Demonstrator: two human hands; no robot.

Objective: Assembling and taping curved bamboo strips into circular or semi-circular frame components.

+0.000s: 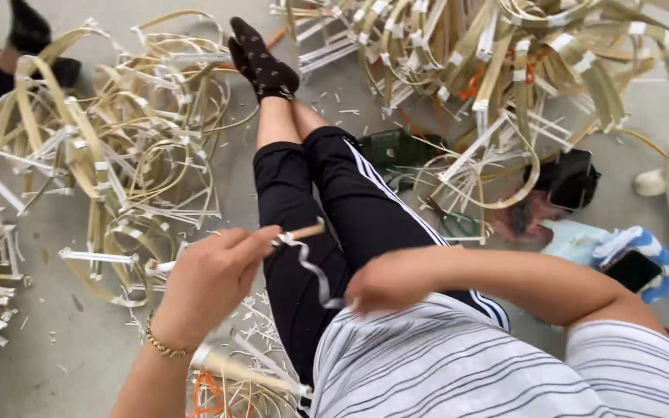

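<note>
With your left hand (210, 275) clamped on the stick (303, 231) and your right hand (381, 285) pinching the strip (315, 271), a hard tug could snap the strip.

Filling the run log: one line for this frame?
left hand: grips bamboo strip | right hand: pulls white tape | floor: bamboo frame piles

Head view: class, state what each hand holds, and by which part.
The left hand pinches a thin stick near one end. The right hand pulls the lower end of a white strip running from the stick.
</note>
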